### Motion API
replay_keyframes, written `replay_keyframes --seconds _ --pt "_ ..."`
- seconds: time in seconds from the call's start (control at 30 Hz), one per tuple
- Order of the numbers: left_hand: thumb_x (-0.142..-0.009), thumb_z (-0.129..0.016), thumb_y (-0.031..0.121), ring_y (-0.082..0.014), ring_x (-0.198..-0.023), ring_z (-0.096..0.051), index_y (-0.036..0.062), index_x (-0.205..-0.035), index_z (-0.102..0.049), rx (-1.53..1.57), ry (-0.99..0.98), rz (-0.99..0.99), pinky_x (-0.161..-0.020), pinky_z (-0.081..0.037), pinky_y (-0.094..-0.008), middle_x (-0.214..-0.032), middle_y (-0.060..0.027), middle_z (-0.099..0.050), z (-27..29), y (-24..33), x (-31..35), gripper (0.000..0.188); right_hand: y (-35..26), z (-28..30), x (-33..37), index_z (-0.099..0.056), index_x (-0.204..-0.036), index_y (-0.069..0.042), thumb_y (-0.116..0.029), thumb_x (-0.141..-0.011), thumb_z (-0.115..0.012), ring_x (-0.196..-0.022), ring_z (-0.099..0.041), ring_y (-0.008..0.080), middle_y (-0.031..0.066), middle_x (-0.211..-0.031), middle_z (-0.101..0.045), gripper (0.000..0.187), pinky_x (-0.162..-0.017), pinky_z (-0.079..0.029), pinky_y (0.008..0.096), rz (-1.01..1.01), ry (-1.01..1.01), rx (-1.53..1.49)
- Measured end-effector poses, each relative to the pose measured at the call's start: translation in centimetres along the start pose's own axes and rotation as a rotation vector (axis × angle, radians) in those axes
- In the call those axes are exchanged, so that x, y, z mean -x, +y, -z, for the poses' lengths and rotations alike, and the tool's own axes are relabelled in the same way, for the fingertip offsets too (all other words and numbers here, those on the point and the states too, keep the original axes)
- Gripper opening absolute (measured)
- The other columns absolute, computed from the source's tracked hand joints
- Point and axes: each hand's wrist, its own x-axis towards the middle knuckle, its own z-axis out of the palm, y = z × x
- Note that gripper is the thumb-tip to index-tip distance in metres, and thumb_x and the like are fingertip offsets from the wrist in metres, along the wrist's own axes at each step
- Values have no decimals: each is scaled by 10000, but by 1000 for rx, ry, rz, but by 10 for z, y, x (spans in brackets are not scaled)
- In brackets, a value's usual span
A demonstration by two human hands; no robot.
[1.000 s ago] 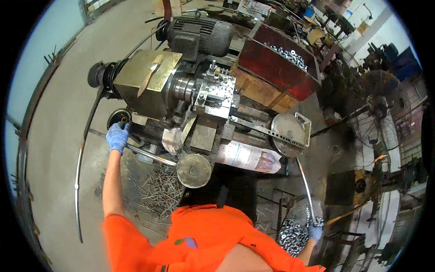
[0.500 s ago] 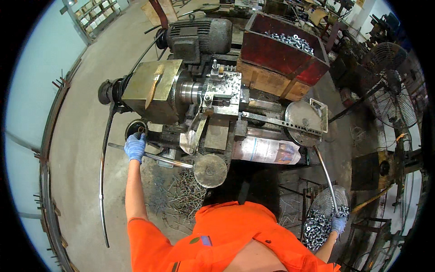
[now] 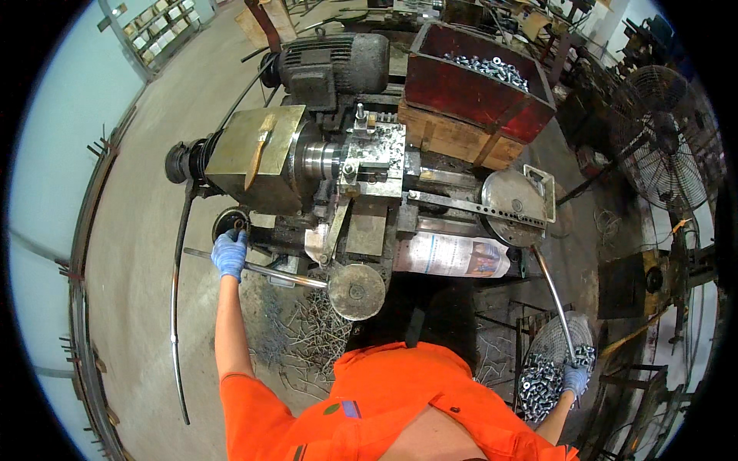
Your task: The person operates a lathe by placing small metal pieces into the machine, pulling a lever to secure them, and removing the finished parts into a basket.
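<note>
My left hand, in a blue glove, lies over a bare metal bar at the front left of a machine. Its fingers are closed beside a dark round wheel-like part; a small ring shows at the fingertips, and what they grip is hidden. The bar runs to a round metal disc. At the lower right my right hand, also gloved, is closed round the lower end of a long metal lever. This lever slopes down from a larger disc. Below and around that hand, a basket holds many small shiny metal parts.
A greasy motor stands behind the machine's spindle. A brush lies on the brass-coloured cover. A red bin of metal parts rests on a wooden crate. Thin scrap litters the floor. Fans stand at right.
The view has shifted slightly. Both hands keep practically the same places, the left at the bar and wheel-like part, the right on the lever.
</note>
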Motion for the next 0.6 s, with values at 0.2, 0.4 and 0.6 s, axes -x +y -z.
replay_keyframes --seconds 0.2,0.4,0.6 --pt "-790 -595 409 -307 -849 -630 145 -961 -686 -2 -18 -28 -744 -490 -403 -920 -128 -659 -1 -6 -1 327 -19 25 16 -525 -1219 -57 -470 -641 -694 -1143 -492 360 230 -1217 -520 730 -977 -387 408 -49 -136 -3" --pt "-788 -592 412 -309 -849 -630 147 -974 -684 -20 -8 -11 -745 -490 -399 -915 -131 -659 8 6 4 336 -5 7 7 -601 -1097 -25 -499 -639 -688 -1047 -550 374 231 -1102 -588 665 -924 -419 415 -19 -73 -4" --pt "-788 -589 413 -308 -852 -631 146 -989 -681 -13 -49 -23 -748 -490 -401 -932 -127 -658 9 7 2 347 15 -24 -9 -647 -957 -18 -395 -630 -683 -961 -586 370 226 -1002 -627 501 -864 -448 407 21 40 2"
